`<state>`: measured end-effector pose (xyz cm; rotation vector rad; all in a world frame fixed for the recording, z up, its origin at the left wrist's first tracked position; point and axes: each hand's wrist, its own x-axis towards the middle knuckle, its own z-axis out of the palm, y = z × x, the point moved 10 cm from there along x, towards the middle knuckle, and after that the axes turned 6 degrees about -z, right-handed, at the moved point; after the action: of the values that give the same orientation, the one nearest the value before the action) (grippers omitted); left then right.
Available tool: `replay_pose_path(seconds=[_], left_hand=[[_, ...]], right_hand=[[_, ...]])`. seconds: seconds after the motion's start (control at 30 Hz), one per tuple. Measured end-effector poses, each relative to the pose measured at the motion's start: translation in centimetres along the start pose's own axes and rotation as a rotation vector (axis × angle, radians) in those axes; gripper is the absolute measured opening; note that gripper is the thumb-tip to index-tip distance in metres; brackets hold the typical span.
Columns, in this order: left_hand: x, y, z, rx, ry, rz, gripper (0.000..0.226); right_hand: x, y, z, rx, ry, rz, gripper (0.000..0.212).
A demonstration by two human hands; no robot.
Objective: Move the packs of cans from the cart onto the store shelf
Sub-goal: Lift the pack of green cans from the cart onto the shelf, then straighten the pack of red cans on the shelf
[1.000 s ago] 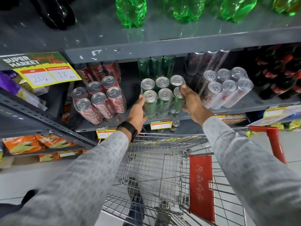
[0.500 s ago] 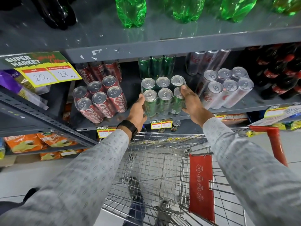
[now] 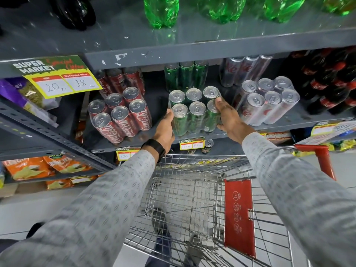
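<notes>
A shrink-wrapped pack of green cans point(image 3: 194, 112) stands on the grey store shelf point(image 3: 212, 134), between a red cola pack point(image 3: 119, 115) and a silver can pack point(image 3: 269, 102). My left hand point(image 3: 165, 130) presses its left side, thumb along the front can. My right hand point(image 3: 229, 118) clasps its right side, fingers over the can tops. Below my arms stands the wire cart point(image 3: 188, 189); I see no packs in its basket.
More green, red and silver cans stand behind the front packs. Dark cola bottles point(image 3: 331, 83) fill the shelf's right end. Green bottles point(image 3: 161, 10) stand on the shelf above. Price tags hang on the shelf edges. Orange snack bags point(image 3: 46, 166) lie low left. The cart's red handle point(image 3: 323, 158) is at right.
Both hands have pushed the green pack slightly deeper and higher onto the shelf; the grip is unchanged.
</notes>
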<state>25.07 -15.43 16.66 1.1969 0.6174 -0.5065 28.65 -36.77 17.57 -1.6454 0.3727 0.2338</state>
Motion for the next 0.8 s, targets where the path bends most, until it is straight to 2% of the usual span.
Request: replay_pose_path(seconds=[0.03,0.1,0.2,0.3,0.37,0.4,0.47,0.53,0.63,0.67,0.73,0.8], left_hand=[[-0.2,0.4,-0.3,0.023,0.015,0.026,0.061],[-1.2,1.8,-1.6,0.081,0.071,0.147,0.057],[-4.4,4.9,-4.8,0.170,0.130,0.379,0.049],[-8.9,8.2,-9.9,0.230,0.231,0.636,0.037],[-11.2,9.6,-14.6,0.246,0.389,0.772,0.033],[-12.0,9.8,-17.4,0.246,0.507,0.808,0.033],[-12.2,9.7,-21.6,0.275,0.686,0.795,0.038],[-8.9,8.6,-23.4,0.208,0.592,0.605,0.046],[-4.1,6.3,-23.6,0.130,0.409,0.268,0.059],[-3.1,5.9,-23.3,0.109,0.340,0.227,0.060],[-2.0,5.7,-22.7,0.013,0.206,0.229,0.057],[-2.1,6.0,-22.6,-0.012,0.142,0.258,0.049]], right_hand=[[-0.2,-0.3,-0.1,-0.006,0.016,-0.010,0.065],[-0.6,-1.7,-1.1,-0.052,0.151,-0.078,0.072],[-2.6,-6.8,-1.2,-0.264,0.323,-0.339,0.068],[-5.4,-13.3,3.9,-0.473,0.293,-0.720,0.057],[-6.7,-15.7,9.1,-0.543,0.224,-0.899,0.049],[-6.9,-15.9,12.0,-0.548,0.156,-0.926,0.047],[-6.4,-14.2,17.8,-0.514,-0.004,-0.840,0.047],[-4.7,-11.1,21.9,-0.428,-0.105,-0.622,0.055],[-1.7,-6.6,23.9,-0.230,-0.129,-0.223,0.070],[-0.9,-5.2,24.2,-0.172,-0.143,-0.138,0.064],[0.0,-3.2,24.6,-0.067,-0.176,-0.065,0.032],[0.0,-2.3,24.8,-0.024,-0.178,-0.051,0.024]])
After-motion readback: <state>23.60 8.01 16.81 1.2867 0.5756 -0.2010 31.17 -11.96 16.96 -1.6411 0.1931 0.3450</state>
